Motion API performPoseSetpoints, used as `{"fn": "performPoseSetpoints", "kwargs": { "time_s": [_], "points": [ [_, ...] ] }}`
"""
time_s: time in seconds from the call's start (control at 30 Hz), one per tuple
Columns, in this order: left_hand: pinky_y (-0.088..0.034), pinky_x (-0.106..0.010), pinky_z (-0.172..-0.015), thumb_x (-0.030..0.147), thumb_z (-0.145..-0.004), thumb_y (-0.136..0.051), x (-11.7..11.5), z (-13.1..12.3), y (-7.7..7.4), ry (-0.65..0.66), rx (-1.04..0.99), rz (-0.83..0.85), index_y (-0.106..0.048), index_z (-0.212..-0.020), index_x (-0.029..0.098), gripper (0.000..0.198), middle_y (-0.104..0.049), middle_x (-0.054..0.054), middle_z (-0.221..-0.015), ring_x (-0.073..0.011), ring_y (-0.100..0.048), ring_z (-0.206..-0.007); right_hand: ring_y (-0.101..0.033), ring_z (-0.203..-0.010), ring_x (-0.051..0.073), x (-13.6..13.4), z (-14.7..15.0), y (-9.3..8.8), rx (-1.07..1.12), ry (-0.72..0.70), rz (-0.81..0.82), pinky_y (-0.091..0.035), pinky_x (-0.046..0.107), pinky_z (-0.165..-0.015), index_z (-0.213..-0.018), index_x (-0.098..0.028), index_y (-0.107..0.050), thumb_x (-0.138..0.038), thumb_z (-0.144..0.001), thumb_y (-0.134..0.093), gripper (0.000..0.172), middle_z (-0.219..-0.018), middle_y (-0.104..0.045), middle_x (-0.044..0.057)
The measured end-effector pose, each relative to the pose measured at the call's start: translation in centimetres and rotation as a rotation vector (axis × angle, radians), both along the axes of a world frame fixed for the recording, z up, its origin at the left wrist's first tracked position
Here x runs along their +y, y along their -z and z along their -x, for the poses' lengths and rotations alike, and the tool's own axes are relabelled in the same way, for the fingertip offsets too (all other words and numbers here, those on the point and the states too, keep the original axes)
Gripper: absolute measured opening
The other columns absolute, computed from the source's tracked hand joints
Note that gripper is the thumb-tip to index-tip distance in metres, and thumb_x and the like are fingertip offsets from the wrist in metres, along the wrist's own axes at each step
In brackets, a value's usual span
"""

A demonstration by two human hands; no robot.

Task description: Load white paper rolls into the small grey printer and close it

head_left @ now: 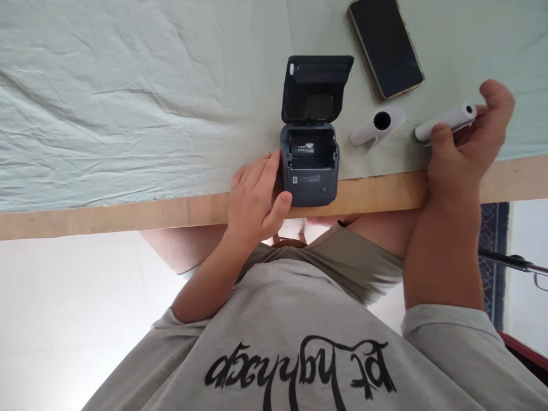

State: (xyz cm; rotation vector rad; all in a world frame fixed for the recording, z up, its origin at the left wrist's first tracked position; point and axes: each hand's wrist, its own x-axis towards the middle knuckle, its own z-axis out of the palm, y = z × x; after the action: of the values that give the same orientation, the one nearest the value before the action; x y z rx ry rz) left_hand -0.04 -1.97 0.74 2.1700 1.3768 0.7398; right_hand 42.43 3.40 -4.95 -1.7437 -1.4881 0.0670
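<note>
A dark blue label printer (311, 188) stands at the table's front edge with its black lid (314, 105) swung up. Its paper bay is exposed, with a small white sticker inside. My left hand (254, 197) cups the printer's left side, fingers along the wall and thumb at the front corner. To the right, my right hand (464, 145) pinches a white label roll (445, 121) between thumb and fingers, just above the cloth. Between printer and right hand lies a second white roll (366, 130), its dark round core showing and a strip end loose.
A black smartphone (387, 48) in a clear case lies behind the second roll. Wrinkled pale green cloth (149, 103) covers the table up to its wooden front edge (188, 210). A dark metal rod (509, 261) shows below the table at the right.
</note>
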Motion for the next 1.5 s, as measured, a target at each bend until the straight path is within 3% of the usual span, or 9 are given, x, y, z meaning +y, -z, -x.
{"fn": "performPoseSetpoints", "kwargs": {
  "time_s": [0.17, 0.27, 0.43, 0.53, 0.63, 0.77, 0.97, 1.37, 1.5],
  "points": [
    [-0.044, -0.049, -0.118, 0.077, -0.107, -0.019, 0.1, -0.3, 0.4, -0.013, 0.019, -0.026, -0.055, -0.154, 0.011, 0.089, -0.068, -0.022, -0.149, -0.0366, -0.063, -0.142, -0.060, -0.091, 0.020, 1.6, -1.4, 2.1, 0.130, 0.028, -0.321, -0.050, 0.041, -0.081, -0.109, -0.031, -0.038, -0.024, -0.068, -0.071, 0.053, -0.102, -0.046, 0.001],
    [-0.045, -0.050, -0.116, 0.082, -0.104, -0.027, 0.1, -0.5, 0.5, -0.059, 0.026, -0.010, -0.056, -0.153, 0.013, 0.090, -0.069, -0.021, -0.147, -0.0383, -0.064, -0.139, -0.056, -0.085, 0.019, 1.8, -1.1, 1.8, 0.157, 0.014, -0.418, -0.046, 0.043, -0.079, -0.101, -0.030, -0.040, -0.039, -0.068, -0.078, 0.050, -0.094, -0.042, -0.001],
    [-0.047, -0.050, -0.113, 0.086, -0.103, -0.026, 0.1, -0.8, 0.2, -0.095, 0.019, 0.042, -0.058, -0.151, 0.016, 0.090, -0.071, -0.020, -0.144, -0.0384, -0.066, -0.133, -0.061, -0.089, 0.023, 0.0, 3.7, -1.6, 0.105, -0.165, -0.513, -0.046, 0.048, -0.081, -0.111, -0.026, -0.064, -0.084, -0.080, -0.065, 0.065, -0.091, -0.051, 0.001],
    [-0.046, -0.047, -0.114, 0.083, -0.105, -0.022, 0.1, -0.8, -0.1, -0.084, 0.046, 0.035, -0.057, -0.152, 0.014, 0.091, -0.071, -0.020, -0.143, -0.0364, -0.067, -0.133, -0.067, -0.096, 0.022, -1.3, 8.7, -4.2, 0.078, -0.208, -0.497, -0.049, 0.042, -0.079, -0.118, -0.028, -0.072, -0.080, -0.088, -0.067, 0.060, -0.095, -0.059, 0.001],
    [-0.044, -0.045, -0.116, 0.079, -0.107, -0.017, 0.1, -0.7, -0.2, -0.070, 0.089, 0.029, -0.055, -0.154, 0.012, 0.090, -0.069, -0.020, -0.146, -0.0339, -0.065, -0.137, -0.067, -0.083, 0.016, -2.2, 13.9, -6.5, 0.101, -0.313, -0.620, -0.048, 0.032, -0.066, -0.121, -0.028, -0.076, -0.072, -0.086, -0.075, 0.057, -0.098, -0.069, 0.002],
    [-0.042, -0.046, -0.118, 0.078, -0.107, -0.013, 0.2, -0.5, -0.1, -0.032, 0.108, 0.034, -0.051, -0.157, 0.012, 0.092, -0.066, -0.020, -0.152, -0.0340, -0.062, -0.140, -0.075, -0.092, 0.023, -2.6, 18.8, -8.8, 0.028, -0.563, -0.250, -0.060, 0.040, -0.077, -0.111, -0.028, -0.071, -0.037, -0.087, -0.080, 0.027, -0.102, -0.078, 0.004],
    [-0.040, -0.046, -0.120, 0.075, -0.109, -0.009, 0.2, -0.6, 0.0, -0.017, 0.134, 0.011, -0.050, -0.158, 0.007, 0.093, -0.064, -0.023, -0.153, -0.0343, -0.060, -0.144, -0.073, -0.098, 0.028, -1.3, 20.9, -9.8, -0.137, -0.482, 0.103, -0.060, 0.047, -0.089, -0.096, -0.032, -0.064, -0.022, -0.089, -0.071, 0.014, -0.103, -0.080, 0.003],
    [-0.041, -0.047, -0.121, 0.070, -0.110, -0.025, 0.2, -0.4, -0.1, -0.009, 0.102, 0.041, -0.049, -0.158, 0.012, 0.079, -0.065, -0.020, -0.153, -0.0345, -0.060, -0.144, -0.075, -0.104, 0.027, -1.3, 20.6, -9.5, 0.012, -0.634, 0.140, -0.059, 0.049, -0.096, -0.081, -0.030, -0.066, -0.017, -0.089, -0.070, 0.017, -0.105, -0.079, 0.002],
    [-0.042, -0.047, -0.118, 0.076, -0.109, -0.015, 0.3, -0.5, -0.4, -0.036, 0.034, 0.075, -0.054, -0.154, 0.013, 0.087, -0.068, -0.019, -0.148, -0.0335, -0.062, -0.140, -0.074, -0.102, 0.025, -2.5, 20.5, -9.4, 0.017, -0.650, 0.065, -0.059, 0.047, -0.092, -0.082, -0.030, -0.068, -0.019, -0.091, -0.071, 0.015, -0.104, -0.080, 0.002]
  ]
}}
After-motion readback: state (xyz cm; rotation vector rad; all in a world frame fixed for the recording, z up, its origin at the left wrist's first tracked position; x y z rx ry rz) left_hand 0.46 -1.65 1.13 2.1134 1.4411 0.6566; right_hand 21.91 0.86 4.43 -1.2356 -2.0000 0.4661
